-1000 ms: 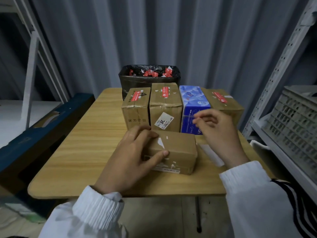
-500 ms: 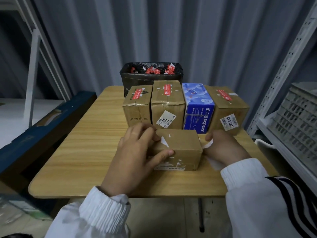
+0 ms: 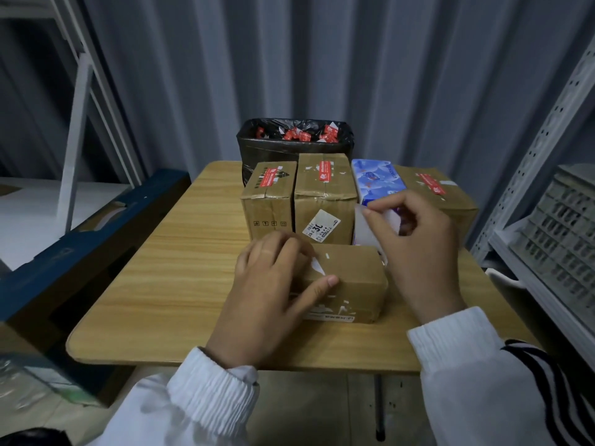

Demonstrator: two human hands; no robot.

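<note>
Person wearing white jacket, tracksuit-type by look of it. On near side, left sleeve plain white, smooth fabric, ending in ribbed knit cuff, slightly bunched at wrist. Opposite, right sleeve same white with same ribbed cuff, plus curved black stripes down outer side. Both left hand and right hand bare.

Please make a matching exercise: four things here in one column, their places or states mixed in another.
1. small brown box
2. white paper slip
3. blue pack
4. black bin

A. behind the brown boxes, red scraps inside
B. pinched by the right hand
C. between two brown boxes
D. held by the left hand

Pairs: 1-D, 2-B, 3-C, 4-A
</note>
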